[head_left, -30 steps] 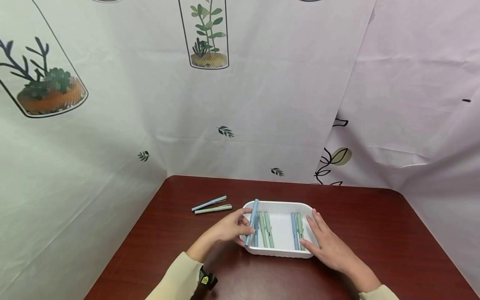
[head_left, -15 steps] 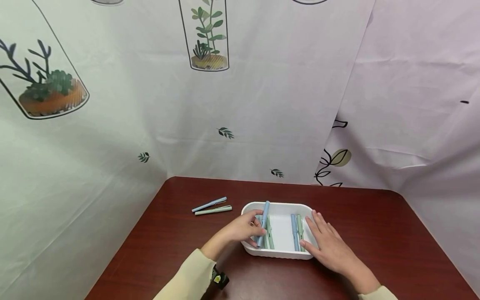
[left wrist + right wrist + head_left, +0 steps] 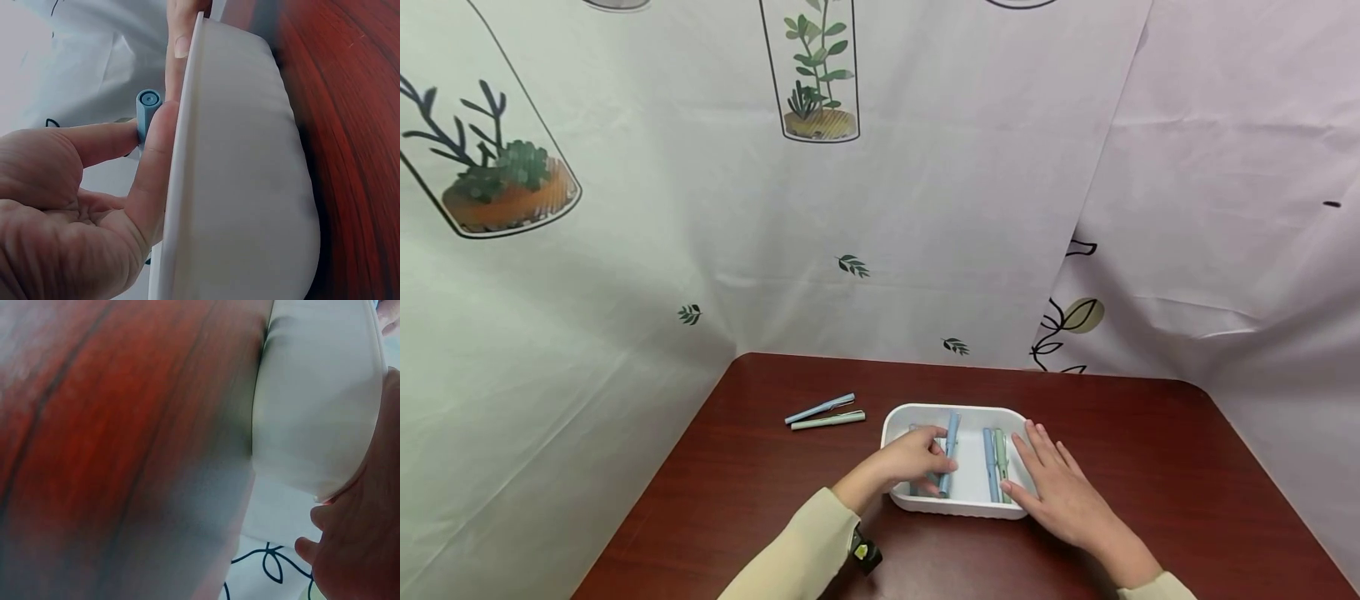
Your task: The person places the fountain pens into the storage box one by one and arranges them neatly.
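Between thumb and fingers, my left hand pinches a light blue pen over the middle of a white tray. The left wrist view shows the end of this blue pen above the tray's rim. My right hand, fingers straight, rests on the tray's right rim. Inside the tray, a blue pen and a green pen lie side by side near the right end. More pens lie at the left end, mostly hidden under my left hand.
On the dark red table, left of the tray, lie another blue pen and another green pen. A printed white cloth hangs behind the table and at its sides.
My left hand has carried the blue pen rightward, from the tray's left end to its middle, now covering the pens at the left. The right hand has stayed on the rim.
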Tool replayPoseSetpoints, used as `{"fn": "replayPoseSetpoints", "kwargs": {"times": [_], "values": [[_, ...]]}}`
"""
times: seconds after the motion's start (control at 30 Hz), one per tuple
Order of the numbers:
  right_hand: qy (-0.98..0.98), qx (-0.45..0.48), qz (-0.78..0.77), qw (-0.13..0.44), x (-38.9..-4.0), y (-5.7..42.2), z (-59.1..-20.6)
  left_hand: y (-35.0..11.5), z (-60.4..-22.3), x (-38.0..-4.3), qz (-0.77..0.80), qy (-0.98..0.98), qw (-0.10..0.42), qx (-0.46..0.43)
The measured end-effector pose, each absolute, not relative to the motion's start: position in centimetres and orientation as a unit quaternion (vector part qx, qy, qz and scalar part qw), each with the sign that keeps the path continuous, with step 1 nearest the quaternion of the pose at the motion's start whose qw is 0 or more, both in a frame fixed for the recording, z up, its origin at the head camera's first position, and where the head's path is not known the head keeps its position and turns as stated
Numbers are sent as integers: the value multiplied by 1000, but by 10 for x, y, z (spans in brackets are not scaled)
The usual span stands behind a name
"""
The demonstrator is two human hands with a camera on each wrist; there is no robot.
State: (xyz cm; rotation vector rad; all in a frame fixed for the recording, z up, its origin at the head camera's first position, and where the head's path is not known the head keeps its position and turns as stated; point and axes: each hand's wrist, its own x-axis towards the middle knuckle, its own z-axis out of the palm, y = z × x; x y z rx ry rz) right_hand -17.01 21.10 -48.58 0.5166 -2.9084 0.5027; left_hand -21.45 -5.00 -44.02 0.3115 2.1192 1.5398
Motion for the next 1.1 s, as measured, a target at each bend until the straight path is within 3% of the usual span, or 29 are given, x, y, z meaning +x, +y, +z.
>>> {"fn": "replayPoseSetpoints", "kwargs": {"times": [0.37, 1.1], "values": [[-968, 176, 166, 73, -171, 212, -486, -38, -446, -222, 542, 786, 279, 105], [-965, 181, 174, 75, -169, 210, -486, -11, -450, -222, 460, 840, 271, 98]]}}
